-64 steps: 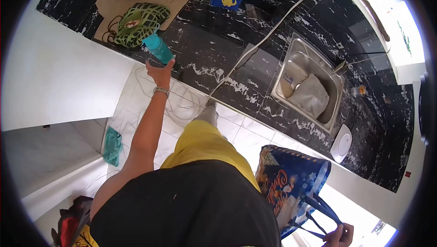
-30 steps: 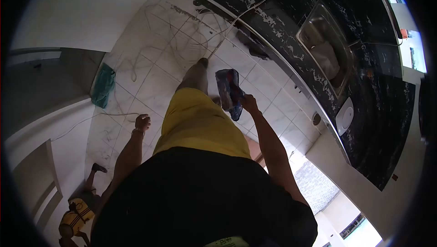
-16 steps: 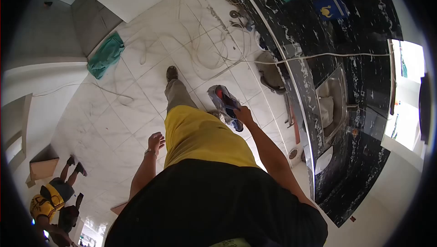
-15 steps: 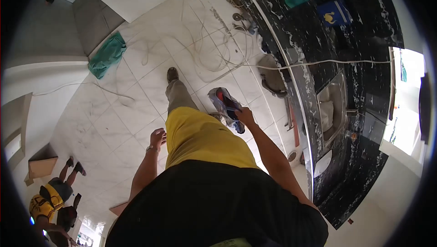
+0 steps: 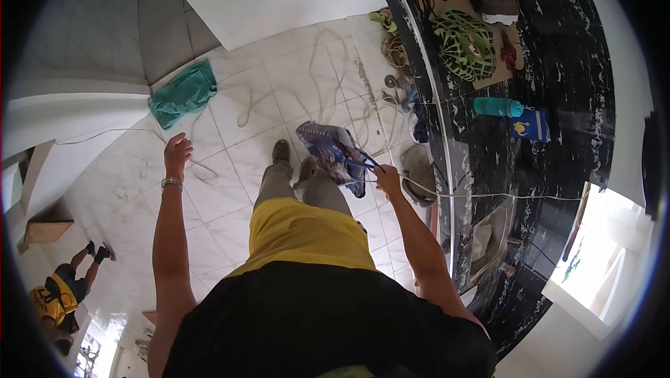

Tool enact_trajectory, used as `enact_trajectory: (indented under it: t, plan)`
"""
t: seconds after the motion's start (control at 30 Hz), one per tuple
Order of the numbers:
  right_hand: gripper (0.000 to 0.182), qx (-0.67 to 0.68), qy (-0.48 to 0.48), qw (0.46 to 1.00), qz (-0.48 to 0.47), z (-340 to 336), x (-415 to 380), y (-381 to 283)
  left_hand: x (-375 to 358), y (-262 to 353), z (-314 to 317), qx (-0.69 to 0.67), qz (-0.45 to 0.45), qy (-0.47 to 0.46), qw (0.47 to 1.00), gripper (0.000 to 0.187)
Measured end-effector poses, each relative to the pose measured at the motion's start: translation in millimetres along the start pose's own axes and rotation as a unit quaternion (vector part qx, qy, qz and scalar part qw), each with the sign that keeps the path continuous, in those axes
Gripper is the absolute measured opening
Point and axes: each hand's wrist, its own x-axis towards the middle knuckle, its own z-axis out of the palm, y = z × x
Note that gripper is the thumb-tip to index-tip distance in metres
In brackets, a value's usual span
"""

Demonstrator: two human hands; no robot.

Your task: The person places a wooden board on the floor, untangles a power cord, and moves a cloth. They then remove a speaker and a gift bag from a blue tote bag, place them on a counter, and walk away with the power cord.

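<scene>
My right hand (image 5: 388, 179) is closed around the blue handles of a printed blue-and-white carry bag (image 5: 328, 144). The bag hangs tilted beside my legs, over the tiled floor; its contents are hidden. Out to the left, my left hand (image 5: 178, 153) is held up with loosely bent fingers and nothing visible in it. A metal-banded watch (image 5: 172, 182) sits on that wrist. From my viewpoint, the left hand appears just below a green cloth (image 5: 183, 94) lying on the floor by the wall.
A long pale cable (image 5: 502, 195) crosses the black marble-patterned counter (image 5: 558, 50) and coils over the floor. On the counter are a green mesh bundle (image 5: 464, 47), a teal bottle (image 5: 497, 107), a blue packet (image 5: 532, 127) and a sink (image 5: 488, 238). Another person (image 5: 59, 294) is at lower left.
My left hand has moved out to the left and forward. The bag has swung forward in my right hand, its handles now showing. My view has shifted forward along the counter.
</scene>
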Motion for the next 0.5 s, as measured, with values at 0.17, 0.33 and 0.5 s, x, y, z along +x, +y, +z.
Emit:
enact_trajectory:
  t: [0.17,0.33,0.5]
  plan:
    - [0.031,-0.122,0.111,0.965,-0.204,-1.0,116.6,-75.1,-3.8,-15.8,-8.0,0.089,-0.081,0.006,0.993,0.035]
    - [0.028,-0.136,0.106,0.946,-0.276,3.6,193.3,-163.8,-39.4,-30.5,42.6,0.101,-0.164,0.005,0.981,0.038]
    - [0.027,-0.115,0.117,0.963,-0.215,-25.3,285.5,-228.2,11.6,46.6,185.3,-0.035,-0.027,0.005,0.999,0.044]
